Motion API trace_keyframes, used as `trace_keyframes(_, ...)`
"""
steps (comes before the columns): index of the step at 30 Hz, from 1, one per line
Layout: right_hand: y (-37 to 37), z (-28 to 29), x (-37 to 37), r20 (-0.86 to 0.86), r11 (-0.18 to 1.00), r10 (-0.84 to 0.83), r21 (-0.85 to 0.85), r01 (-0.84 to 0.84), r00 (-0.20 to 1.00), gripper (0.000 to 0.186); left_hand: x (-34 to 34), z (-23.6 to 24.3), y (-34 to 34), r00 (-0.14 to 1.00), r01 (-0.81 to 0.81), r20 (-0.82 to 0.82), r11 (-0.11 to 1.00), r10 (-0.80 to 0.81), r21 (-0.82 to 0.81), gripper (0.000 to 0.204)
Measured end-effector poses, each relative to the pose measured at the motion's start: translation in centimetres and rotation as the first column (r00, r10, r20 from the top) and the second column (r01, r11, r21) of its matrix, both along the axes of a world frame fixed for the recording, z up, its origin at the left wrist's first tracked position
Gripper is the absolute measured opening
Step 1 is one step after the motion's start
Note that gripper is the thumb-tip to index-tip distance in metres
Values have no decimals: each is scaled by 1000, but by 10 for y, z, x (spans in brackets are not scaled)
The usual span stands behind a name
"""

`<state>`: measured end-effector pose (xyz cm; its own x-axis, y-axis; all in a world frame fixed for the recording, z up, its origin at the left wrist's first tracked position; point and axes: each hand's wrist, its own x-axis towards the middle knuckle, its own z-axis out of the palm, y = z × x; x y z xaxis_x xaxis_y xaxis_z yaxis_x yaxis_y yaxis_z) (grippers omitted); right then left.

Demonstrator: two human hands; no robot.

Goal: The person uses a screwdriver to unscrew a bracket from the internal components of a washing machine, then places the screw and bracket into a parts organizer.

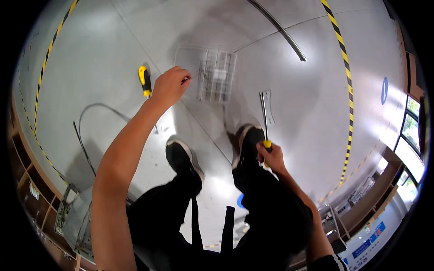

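My left hand (172, 85) is stretched forward over the floor, its fingers curled in; whatever is between them, if anything, is hidden. Just right of it stands a clear compartment box (218, 74), its see-through lid apparently folded out to the left. Beside the left wrist lies a yellow-and-black screwdriver (144, 77), partly covered by my forearm. My right hand (272, 157), near my right shoe, grips another screwdriver (267, 144) by its yellow-and-black handle, with the long shaft pointing away from me. Past that hand, a flat metal plate with holes (269, 108) rests next to the shaft.
A long metal strip (282, 34) lies at the far right. Black-and-yellow floor tape (347, 90) runs down both sides. A dark cable (97, 105) curves at the left, above a metal-framed unit (77, 217). Wooden shelving (27, 167) lines the left edge.
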<state>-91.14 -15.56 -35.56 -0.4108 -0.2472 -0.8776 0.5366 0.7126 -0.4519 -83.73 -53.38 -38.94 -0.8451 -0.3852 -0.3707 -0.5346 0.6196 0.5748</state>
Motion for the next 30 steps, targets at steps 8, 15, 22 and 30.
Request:
trace_keyframes(8,-15,-39,8,262,941,-200,-218,260,944,23,-72,-56,-15,878,441,-88,867,-470,-232,8)
trace_keyframes(15,-31,-45,1,271,915,-242,-256,313,931,22,-69,-66,2,842,496,5,771,-539,-400,5)
trace_keyframes(22,-33,-48,-1,281,901,-250,-282,329,927,21,-67,-72,13,941,317,-42,916,-336,-245,5)
trace_keyframes(30,-39,-51,-12,263,891,-284,-283,355,922,19,-102,-51,16,810,584,324,725,-489,-365,11)
